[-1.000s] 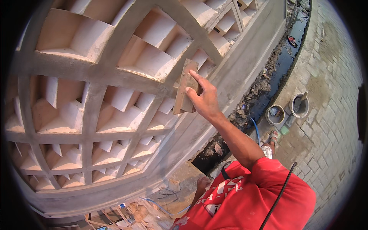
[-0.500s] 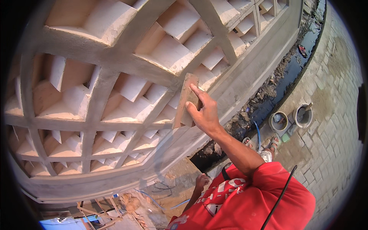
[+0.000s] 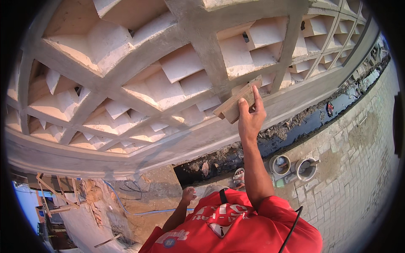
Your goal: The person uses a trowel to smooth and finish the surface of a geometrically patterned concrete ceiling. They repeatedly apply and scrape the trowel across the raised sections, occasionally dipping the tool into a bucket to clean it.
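Wooden float [image 3: 234, 104] in the right hand [image 3: 252, 123], at two o'clock from the view's centre.
Dull brown, long and straight-edged, with a block-like grip, it slants from eight to two o'clock at the grey lattice wall [image 3: 197, 31]; contact is unclear. Right thumb and forefinger spread apart, holding it; the left hand [image 3: 188, 195], near six o'clock, looks half-curled, its grasp impossible to tell.
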`<state>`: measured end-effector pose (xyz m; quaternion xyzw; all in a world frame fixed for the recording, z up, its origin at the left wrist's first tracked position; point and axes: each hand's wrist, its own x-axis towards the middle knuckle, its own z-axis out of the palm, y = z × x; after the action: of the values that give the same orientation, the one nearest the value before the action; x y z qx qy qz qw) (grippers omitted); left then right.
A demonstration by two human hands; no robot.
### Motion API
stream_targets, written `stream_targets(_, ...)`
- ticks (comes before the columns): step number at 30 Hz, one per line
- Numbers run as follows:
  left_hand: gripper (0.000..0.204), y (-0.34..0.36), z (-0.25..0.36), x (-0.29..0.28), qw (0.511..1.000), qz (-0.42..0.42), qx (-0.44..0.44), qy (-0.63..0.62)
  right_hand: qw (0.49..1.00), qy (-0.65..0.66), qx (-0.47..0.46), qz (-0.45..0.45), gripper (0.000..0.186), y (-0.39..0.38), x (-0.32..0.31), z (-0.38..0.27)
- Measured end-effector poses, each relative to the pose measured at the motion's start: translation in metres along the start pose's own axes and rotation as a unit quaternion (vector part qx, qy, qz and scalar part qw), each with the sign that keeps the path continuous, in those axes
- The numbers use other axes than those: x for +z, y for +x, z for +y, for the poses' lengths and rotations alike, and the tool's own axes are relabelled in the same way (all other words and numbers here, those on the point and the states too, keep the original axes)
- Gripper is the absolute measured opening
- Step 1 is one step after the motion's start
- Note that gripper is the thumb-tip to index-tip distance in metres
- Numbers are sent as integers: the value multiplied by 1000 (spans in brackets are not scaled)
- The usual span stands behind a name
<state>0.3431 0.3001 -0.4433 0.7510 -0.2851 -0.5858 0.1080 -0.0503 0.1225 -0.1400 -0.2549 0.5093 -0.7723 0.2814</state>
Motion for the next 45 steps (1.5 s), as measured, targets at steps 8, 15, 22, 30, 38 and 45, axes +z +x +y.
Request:
stream_targets(8,26,14,-6,18,999,-20,4,50,968,-141,-33,-205,53,-71,39,22)
stream_targets(15,24,13,-25,30,997,-33,22,-63,998,-45,-29,-18,49,-5,20,25)
stream_targets(22,20,16,-37,25,997,-1,30,-67,989,-98,-55,-92,48,-48,14,19)
stream_targets(30,16,5,-27,26,998,-16,6,-66,969,-183,-142,-81,49,-38,34,44)
stream_targets(38,25,4,-35,12,999,-13,23,-35,998,-2,53,-46,48,-11,13,-6)
stream_targets(45,24,-2,-36,8,1000,-21,2,-5,957,-76,-84,-268,51,-61,-10,23)
